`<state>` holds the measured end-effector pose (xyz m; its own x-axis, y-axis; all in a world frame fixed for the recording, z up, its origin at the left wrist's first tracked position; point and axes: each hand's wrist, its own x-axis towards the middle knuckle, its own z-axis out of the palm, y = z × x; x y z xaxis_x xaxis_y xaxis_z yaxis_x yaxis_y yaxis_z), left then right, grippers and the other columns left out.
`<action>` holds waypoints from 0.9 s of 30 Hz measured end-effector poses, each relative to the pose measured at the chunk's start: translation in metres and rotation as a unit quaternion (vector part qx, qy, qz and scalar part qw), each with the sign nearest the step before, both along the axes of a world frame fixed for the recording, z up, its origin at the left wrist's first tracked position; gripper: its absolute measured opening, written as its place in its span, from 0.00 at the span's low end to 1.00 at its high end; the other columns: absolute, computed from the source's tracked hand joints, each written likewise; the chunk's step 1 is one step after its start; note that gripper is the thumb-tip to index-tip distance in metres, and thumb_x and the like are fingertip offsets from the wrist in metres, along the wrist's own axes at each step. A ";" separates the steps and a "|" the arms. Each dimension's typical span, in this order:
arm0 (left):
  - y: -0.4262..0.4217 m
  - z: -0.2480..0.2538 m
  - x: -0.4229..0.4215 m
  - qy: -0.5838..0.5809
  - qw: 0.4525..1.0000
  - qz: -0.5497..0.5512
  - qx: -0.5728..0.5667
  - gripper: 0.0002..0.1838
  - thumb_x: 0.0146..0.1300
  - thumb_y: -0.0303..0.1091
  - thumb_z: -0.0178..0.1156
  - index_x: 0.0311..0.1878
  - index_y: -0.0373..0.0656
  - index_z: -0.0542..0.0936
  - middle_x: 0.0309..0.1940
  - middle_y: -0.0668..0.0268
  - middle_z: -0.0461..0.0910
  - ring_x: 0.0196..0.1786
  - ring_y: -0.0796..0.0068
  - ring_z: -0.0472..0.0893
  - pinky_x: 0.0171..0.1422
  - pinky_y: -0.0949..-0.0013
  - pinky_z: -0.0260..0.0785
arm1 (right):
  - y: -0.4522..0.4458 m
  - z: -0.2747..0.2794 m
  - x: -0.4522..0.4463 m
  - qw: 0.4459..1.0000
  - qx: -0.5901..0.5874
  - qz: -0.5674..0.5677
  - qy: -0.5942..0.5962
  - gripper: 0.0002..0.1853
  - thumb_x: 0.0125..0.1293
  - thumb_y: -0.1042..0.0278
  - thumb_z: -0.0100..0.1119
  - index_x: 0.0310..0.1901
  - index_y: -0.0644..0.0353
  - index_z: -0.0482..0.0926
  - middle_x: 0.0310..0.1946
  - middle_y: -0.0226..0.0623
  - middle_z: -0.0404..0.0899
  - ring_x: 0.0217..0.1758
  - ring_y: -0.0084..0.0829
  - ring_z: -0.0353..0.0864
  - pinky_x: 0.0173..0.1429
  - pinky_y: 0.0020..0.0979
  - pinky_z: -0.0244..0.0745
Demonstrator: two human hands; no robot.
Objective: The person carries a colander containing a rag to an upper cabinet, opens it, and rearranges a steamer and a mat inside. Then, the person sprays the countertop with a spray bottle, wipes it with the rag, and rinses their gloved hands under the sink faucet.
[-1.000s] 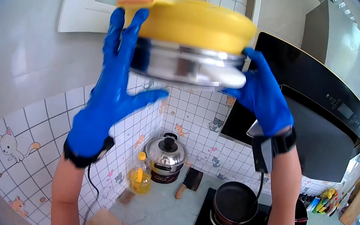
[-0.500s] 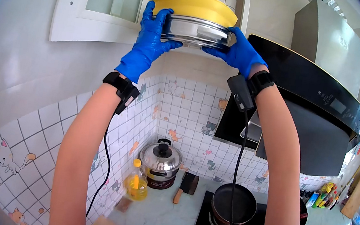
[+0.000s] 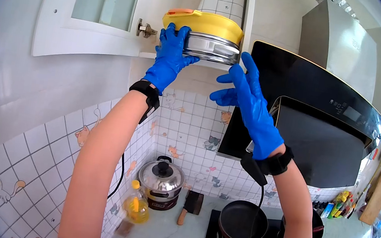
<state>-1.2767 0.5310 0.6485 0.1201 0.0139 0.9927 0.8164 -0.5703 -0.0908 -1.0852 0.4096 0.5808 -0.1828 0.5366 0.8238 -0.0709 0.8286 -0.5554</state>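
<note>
A yellow basin [image 3: 208,25] with an orange handle rests on top of a round steel steamer tier [image 3: 211,47], both at the opening of a white wall cabinet [image 3: 145,55]. My left hand [image 3: 170,58], in a blue glove, is against the left side of the stack, thumb under the steel edge and fingers at the yellow wall. Just below and right of the stack, my right hand [image 3: 251,103], also gloved in blue, is apart from it with its fingers spread and nothing in them.
An open cabinet door [image 3: 53,22] is at the upper left, a black range hood [image 3: 322,79] at the right. Below are a lidded pot [image 3: 161,178], an oil bottle [image 3: 137,206], a cleaver [image 3: 193,202] and a frying pan [image 3: 243,221] on the stove.
The yellow basin and steel tier have moved away into the cabinet opening. My right hand has let go and dropped below them, while my left hand has stayed on their left side.
</note>
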 end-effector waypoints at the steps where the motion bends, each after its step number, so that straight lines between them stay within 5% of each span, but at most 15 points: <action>1: 0.003 0.000 0.003 0.001 1.000 -0.003 0.002 0.45 0.34 0.43 0.71 0.57 0.50 0.58 0.58 0.48 0.51 0.61 0.48 0.53 0.62 0.54 0.53 | -0.003 -0.003 0.002 1.000 0.020 -0.020 -0.012 0.37 0.62 0.50 0.46 0.64 0.51 0.37 0.39 0.43 0.68 0.31 0.28 0.78 0.36 0.25 0.75; 3: 0.013 -0.004 0.006 -0.015 0.997 0.078 0.015 0.46 0.36 0.46 0.69 0.59 0.50 0.55 0.59 0.47 0.48 0.61 0.43 0.50 0.62 0.50 0.51 | -0.005 -0.006 0.006 0.998 0.034 -0.046 -0.016 0.33 0.63 0.55 0.45 0.64 0.51 0.40 0.38 0.41 0.68 0.32 0.26 0.77 0.37 0.24 0.73; 10: 0.029 0.001 0.015 -0.037 0.996 0.052 -0.066 0.54 0.35 0.53 0.68 0.64 0.55 0.46 0.63 0.51 0.41 0.65 0.42 0.42 0.55 0.33 0.48 | 0.023 0.009 0.011 0.992 0.061 -0.111 -0.022 0.29 0.62 0.65 0.48 0.62 0.53 0.49 0.36 0.35 0.68 0.31 0.24 0.76 0.34 0.22 0.71; 15: 0.031 0.002 0.019 -0.044 0.994 0.013 -0.103 0.66 0.31 0.67 0.63 0.65 0.53 0.30 0.65 0.49 0.34 0.66 0.42 0.38 0.57 0.32 0.42 | 0.062 0.028 0.000 0.928 0.254 -0.253 -0.097 0.22 0.57 0.74 0.50 0.55 0.56 0.62 0.34 0.38 0.68 0.31 0.27 0.75 0.34 0.25 0.70; 16: 0.033 0.002 0.020 -0.049 0.993 0.014 -0.104 0.66 0.31 0.67 0.63 0.65 0.53 0.30 0.65 0.49 0.34 0.66 0.42 0.38 0.57 0.32 0.42 | 0.072 0.034 -0.002 0.928 0.254 -0.251 -0.101 0.22 0.57 0.74 0.50 0.55 0.56 0.62 0.34 0.38 0.68 0.31 0.27 0.75 0.34 0.25 0.70; 18: 0.038 0.002 0.023 -0.054 0.994 0.015 -0.094 0.66 0.31 0.69 0.61 0.65 0.53 0.30 0.65 0.48 0.33 0.66 0.43 0.37 0.57 0.32 0.41 | 0.091 0.046 -0.006 0.833 0.405 -0.356 -0.122 0.20 0.56 0.74 0.52 0.52 0.56 0.66 0.37 0.43 0.67 0.33 0.35 0.74 0.36 0.28 0.71; 23: 0.054 0.001 0.027 -0.069 0.995 0.005 -0.067 0.66 0.29 0.67 0.63 0.65 0.53 0.33 0.65 0.48 0.34 0.66 0.44 0.38 0.57 0.33 0.42 | 0.128 0.061 -0.010 0.810 0.421 -0.390 -0.118 0.22 0.55 0.72 0.53 0.54 0.51 0.67 0.50 0.49 0.63 0.46 0.44 0.72 0.47 0.31 0.71; 27: 0.054 0.001 0.024 -0.066 0.993 -0.002 -0.098 0.66 0.28 0.68 0.63 0.66 0.52 0.34 0.65 0.48 0.35 0.66 0.44 0.38 0.57 0.34 0.42 | 0.142 0.070 -0.012 0.812 0.406 -0.396 -0.138 0.19 0.56 0.69 0.54 0.51 0.52 0.70 0.47 0.48 0.66 0.45 0.43 0.72 0.51 0.32 0.67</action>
<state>-1.2524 0.5849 0.6495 -0.0107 0.2089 0.9779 0.8113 -0.5698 0.1306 -1.0976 0.5514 0.6506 -0.2827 -0.1236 0.9512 0.6963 0.6556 0.2922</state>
